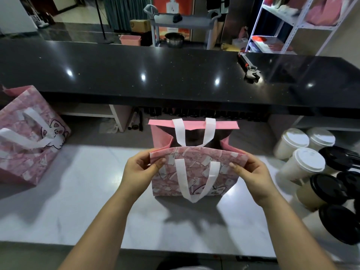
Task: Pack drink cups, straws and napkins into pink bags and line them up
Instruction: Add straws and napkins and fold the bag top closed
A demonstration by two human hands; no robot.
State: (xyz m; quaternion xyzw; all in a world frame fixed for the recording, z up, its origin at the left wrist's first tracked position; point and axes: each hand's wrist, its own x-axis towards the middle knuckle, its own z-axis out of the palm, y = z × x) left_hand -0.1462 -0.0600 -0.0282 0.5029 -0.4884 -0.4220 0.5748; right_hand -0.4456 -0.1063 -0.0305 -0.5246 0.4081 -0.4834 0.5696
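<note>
**Bag held open between both hands, cups off to the right**

Head view: the pink bag (194,172) stands upright on the desk (78,211), directly ahead of the person and centred btwn the two hands. The left hand (143,168) pinches the near rim at its left end, thumb on the printed outside and fingers tucked behind. The right hand (251,176) pinches the same rim at its right end. The hands are apart, each clamped on the bag's near wall.

The mouth's long axis runs left to right, from one hand to the other. The far wall stands beyond the hands, so the opening faces up and slightly away. One white handle (194,184) hangs down the near face, below and btwn the hands.

The cups (303,164) cluster on the desk to the right of the right hand, some w/ white lids and some w/ black. They are near the bag but not touching it. A second pink bag (29,137) sits tilted, well apart to the left of the left hand. No straws or napkins can be made out.

Judgement: the bag looks opened and unloaded, though its inside is dark. The next move prob. belongs to the right hand, which is much nearer the cups, w/ the left hand keeping the mouth spread.
</note>
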